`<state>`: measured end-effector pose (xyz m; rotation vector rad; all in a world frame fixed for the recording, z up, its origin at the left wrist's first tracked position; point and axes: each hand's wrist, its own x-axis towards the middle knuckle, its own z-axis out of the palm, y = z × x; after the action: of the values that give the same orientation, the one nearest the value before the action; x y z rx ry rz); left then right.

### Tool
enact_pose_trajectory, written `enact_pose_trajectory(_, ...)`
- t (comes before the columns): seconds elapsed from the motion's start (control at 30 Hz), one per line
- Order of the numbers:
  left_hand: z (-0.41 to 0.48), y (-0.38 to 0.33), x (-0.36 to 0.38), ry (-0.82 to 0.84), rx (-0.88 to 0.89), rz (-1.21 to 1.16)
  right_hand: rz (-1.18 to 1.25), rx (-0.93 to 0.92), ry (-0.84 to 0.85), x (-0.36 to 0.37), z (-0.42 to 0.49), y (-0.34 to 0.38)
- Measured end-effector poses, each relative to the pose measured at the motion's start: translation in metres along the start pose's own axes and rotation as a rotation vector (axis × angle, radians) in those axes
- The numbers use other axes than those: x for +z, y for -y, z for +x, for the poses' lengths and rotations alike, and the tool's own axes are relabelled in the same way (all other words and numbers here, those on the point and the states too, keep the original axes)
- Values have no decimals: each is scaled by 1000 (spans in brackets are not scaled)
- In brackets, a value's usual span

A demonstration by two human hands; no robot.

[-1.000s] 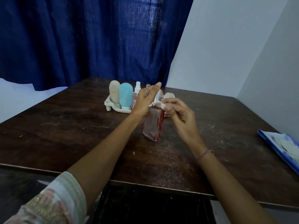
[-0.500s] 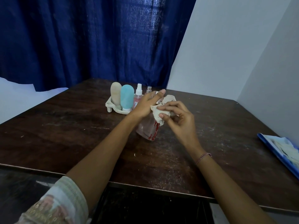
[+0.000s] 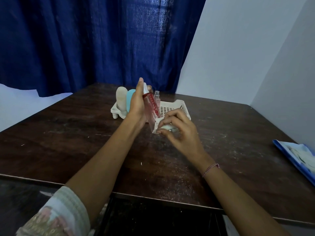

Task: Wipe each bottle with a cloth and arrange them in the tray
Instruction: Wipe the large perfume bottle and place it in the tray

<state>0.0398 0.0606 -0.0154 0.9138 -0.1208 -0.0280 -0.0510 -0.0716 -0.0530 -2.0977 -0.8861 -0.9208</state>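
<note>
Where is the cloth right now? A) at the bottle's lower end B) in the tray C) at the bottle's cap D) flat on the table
A: the right hand holds the cloth against the lower end of the red-labelled bottle gripped by the left hand.

Bare forearms; pale embroidered sleeve (image 3: 56, 213) with ribbed cuff on the left arm, thin pink beaded bracelet (image 3: 210, 169) on the right wrist.

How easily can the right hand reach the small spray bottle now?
Probably yes: only the tray's bare part lies between the right hand and the small spray bottle, though its fingers hold the cloth.
</note>
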Motion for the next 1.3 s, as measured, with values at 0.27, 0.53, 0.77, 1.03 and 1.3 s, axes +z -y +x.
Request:
enact_pose_trajectory(0.27, -2, 11, 13, 185, -129, -36, -279, -157, -13, -4, -1, -1)
enact_pose_trajectory(0.53, -22, 10, 28, 384, -221, 22, -374, -213, -114, -8, 3, -4)
enact_pose_trajectory(0.77, -21, 9, 26, 361, -203, -26, -397, -187, -110, -12, 3, -8)
enact_pose_trajectory(1.03, -15, 4, 19, 339, -122, -150, -388, -72, -187, -19, 2, -10)
enact_pose_trajectory(1.3, -12, 9, 17, 341, -150, -106, -430, -174, -8, -8, 0, -7)
